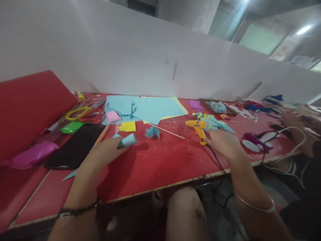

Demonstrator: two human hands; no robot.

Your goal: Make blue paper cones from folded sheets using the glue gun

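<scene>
My left hand (110, 149) is closed around a rolled tube of light blue paper (128, 140), held just above the red table. At the right, my right hand (222, 142) is at the handle of a yellow glue gun (197, 126), whose nozzle points left; its fingers are mostly hidden behind the handle. Behind that hand lies a blue paper piece (213, 122) with yellow trim. Between the hands sit a curled fringe of blue paper (152, 132) and a thin wooden stick (168, 131). A yellow packet (127, 126) lies beyond the tube.
Blue paper sheets (155, 108) lie against the white wall. Yellow-handled scissors (78, 113), a black phone-like slab (75, 147) and a magenta packet (37, 154) are at left. A black cord (217, 159) hangs over the table edge. Another person's hand (291, 122) is at far right, near a purple device (258, 142).
</scene>
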